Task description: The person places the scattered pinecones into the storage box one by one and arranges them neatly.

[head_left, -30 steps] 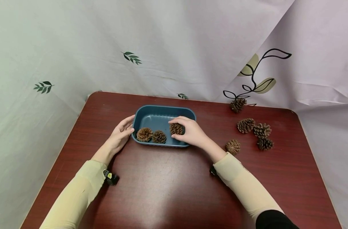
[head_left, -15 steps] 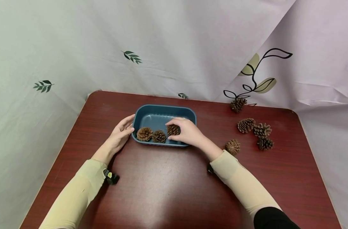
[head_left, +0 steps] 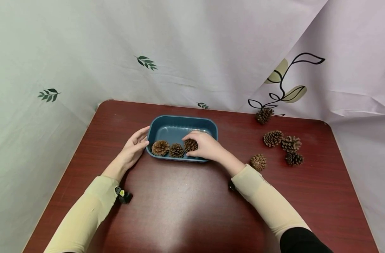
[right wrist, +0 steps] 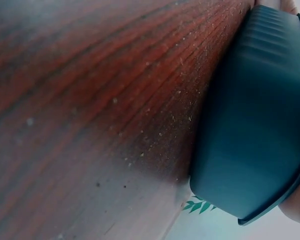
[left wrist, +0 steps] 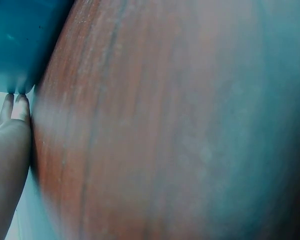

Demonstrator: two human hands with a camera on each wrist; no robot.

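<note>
A dark blue rectangular tub stands on the table. In the head view my right hand reaches over its right end and holds a brown pine cone between thumb and fingers, low inside the tub. Two more pine cones lie along the near wall: a wider one in the left corner and a smaller one beside the held cone. My left hand rests against the tub's left end, thumb at the rim. The left wrist view shows its extended fingertips touching the tub's outer wall.
To the right on the red-brown table lie several loose pine cones. One is near my right forearm, another at the back edge, and a small group farther right. A pale patterned cloth hangs behind the table.
My right hand has moved slightly left inside the tub with its pine cone, bringing it close to the middle cone. The left hand and the tub have stayed in place.
</note>
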